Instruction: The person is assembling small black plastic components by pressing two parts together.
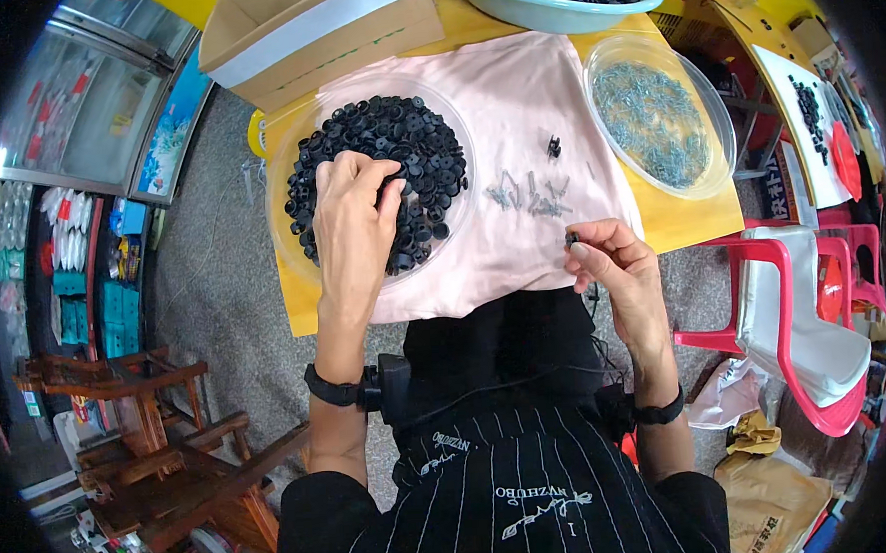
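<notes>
Table point(695, 218), cloth point(507, 258) atop. Left: tub point(473, 165), discs point(432, 157) inside. Middle, on cloth: loose slim pieces point(534, 200). Right: filled dish point(724, 162). Far left: carton point(341, 51). Far right: basin point(560, 15).

Small shop doubling as workspace, looks like. Packaged goods point(68, 234) and a glass-fronted cabinet point(109, 109) at left; desk point(699, 220) carries bulk black parts point(422, 157) and metal pieces point(650, 120).

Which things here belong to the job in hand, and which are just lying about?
Apparently in the job:
black round pieces under the left hand
small black piece in the right hand
loose metal pins on the pink cloth
clear tub of similar pins

Apparently lying about:
pink chair
wooden furniture
brown paper bag
</notes>
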